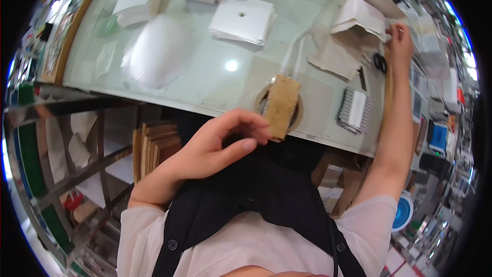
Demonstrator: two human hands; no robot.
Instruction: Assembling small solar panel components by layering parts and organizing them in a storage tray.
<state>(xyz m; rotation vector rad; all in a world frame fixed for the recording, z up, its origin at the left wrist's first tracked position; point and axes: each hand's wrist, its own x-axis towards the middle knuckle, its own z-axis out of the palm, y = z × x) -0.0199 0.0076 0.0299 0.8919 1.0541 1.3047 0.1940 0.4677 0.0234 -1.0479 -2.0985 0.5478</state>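
Note:
My left hand (223, 143) hovers at the table's front edge, fingers loosely curled and thumb apart, with nothing between them. Its fingertips are by the near end of a tan, rough-faced rectangular block (283, 105), which sits over a round brown disc (300, 110). Two pale strips (293, 54) run back from the block. At the far right, my right hand (401, 46) reaches to the edge of an opened brown-and-white paper wrapper (359, 15). Its fingers are bent there; what they grip, if anything, is too small to make out.
White square card stacks (242, 18) and a white fluffy pile (156, 54) lie on the glass-topped table (205, 79). Black-handled scissors (379, 62), a dark narrow strip (362, 78) and a striped bundle (353, 111) lie right. Shelves with boards (154, 149) stand below left.

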